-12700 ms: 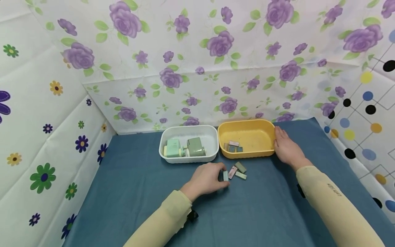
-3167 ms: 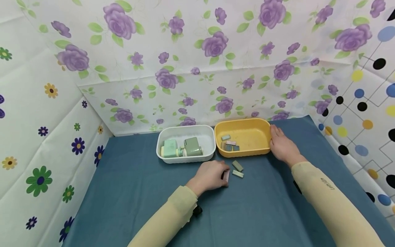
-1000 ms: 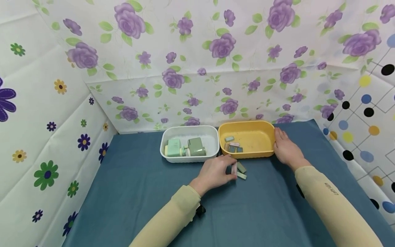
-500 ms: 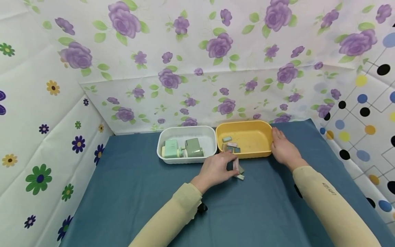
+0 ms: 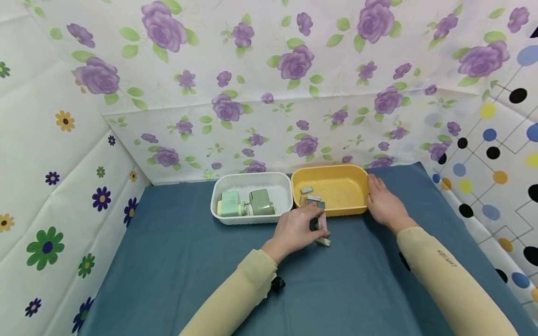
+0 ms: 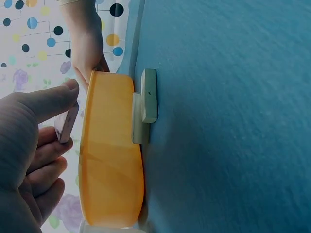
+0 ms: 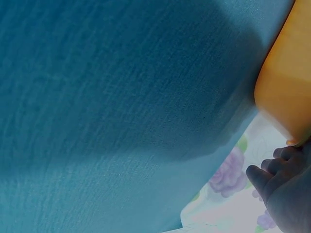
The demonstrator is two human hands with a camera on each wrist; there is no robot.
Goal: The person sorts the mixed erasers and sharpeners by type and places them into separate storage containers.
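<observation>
My left hand (image 5: 295,232) pinches a small pink block (image 6: 67,124) between thumb and fingers, raised in front of the near wall of the yellow tub (image 5: 346,189). Below it on the cloth, a pale green block (image 5: 323,241) and a darker green one (image 6: 140,116) lie against each other; the hand mostly hides the darker one in the head view. Several blocks sit at the tub's left end, among them a light green-blue block (image 5: 307,190) and a dark blue-grey one (image 5: 321,205). My right hand (image 5: 386,204) rests straight-fingered along the tub's right end.
Left of the yellow tub stands a white tub (image 5: 283,198), side by side with it. In it lie a mint green bottle-like item (image 5: 230,204) and an olive green one (image 5: 260,202). Blue cloth (image 5: 189,266) covers the table; flowered sheets (image 5: 269,130) rise behind.
Earlier, my left hand put the light green-blue block into the yellow tub and picked up the pink one. In the last second it has lifted it toward the tub. The right hand stays put.
</observation>
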